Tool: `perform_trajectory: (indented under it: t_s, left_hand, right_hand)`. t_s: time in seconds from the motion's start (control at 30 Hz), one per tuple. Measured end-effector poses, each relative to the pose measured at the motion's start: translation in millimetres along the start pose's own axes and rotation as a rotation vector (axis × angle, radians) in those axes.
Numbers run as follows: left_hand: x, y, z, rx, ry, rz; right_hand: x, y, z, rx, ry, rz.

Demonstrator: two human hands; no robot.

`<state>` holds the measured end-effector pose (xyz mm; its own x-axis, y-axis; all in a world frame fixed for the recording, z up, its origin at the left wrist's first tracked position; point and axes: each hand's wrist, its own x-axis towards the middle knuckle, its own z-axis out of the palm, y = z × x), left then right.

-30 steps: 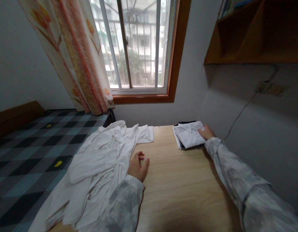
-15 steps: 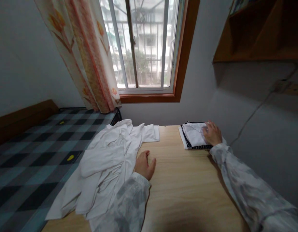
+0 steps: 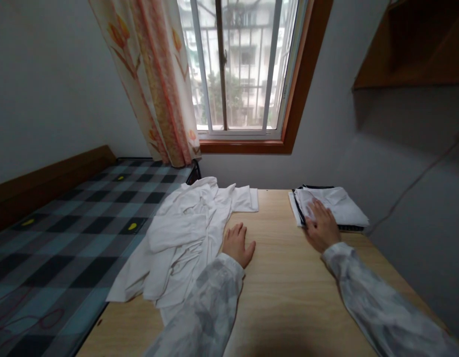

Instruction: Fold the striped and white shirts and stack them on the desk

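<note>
My left hand (image 3: 239,244) rests on the wooden table (image 3: 281,277), fingers apart and holding nothing. Right beside it lies a loose heap of white clothing (image 3: 181,233), rumpled, with a sleeve-like end toward the back. On the right, my right hand (image 3: 321,225) lies with outstretched fingers on the near left part of a folded white garment (image 3: 343,204). That garment tops a small stack with a black layer (image 3: 354,228) and another white layer under it. The exact kind of each garment cannot be made out.
A bed with a dark checked cover (image 3: 103,223) adjoins the table on the left, a thin red cord (image 3: 47,317) on it. Behind are a window (image 3: 240,74) and a flowered curtain (image 3: 158,89). A wooden shelf (image 3: 415,59) hangs at upper right, above a cable (image 3: 411,183).
The view has turned left. My right hand has shifted from the right part of the stacked white garment to its left side. My left hand's fingers have straightened beside the heap.
</note>
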<state>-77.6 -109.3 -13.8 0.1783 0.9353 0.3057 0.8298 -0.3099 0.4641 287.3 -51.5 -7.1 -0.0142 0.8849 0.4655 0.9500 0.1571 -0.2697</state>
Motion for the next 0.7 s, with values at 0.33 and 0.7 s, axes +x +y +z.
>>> perform_trajectory:
  t_s: [0.33, 0.7]
  left_hand:
    - [-3.0, -0.4, 0.8, -0.15, 0.036, -0.02]
    - [4.7, -120.3, -178.3, 0.368, 0.13, -0.337]
  right_hand:
    - [-56.3, -43.6, 20.7, 0.346, -0.328, -0.374]
    - [-57.0, -42.6, 23.3, 0.409, -0.29, -0.345]
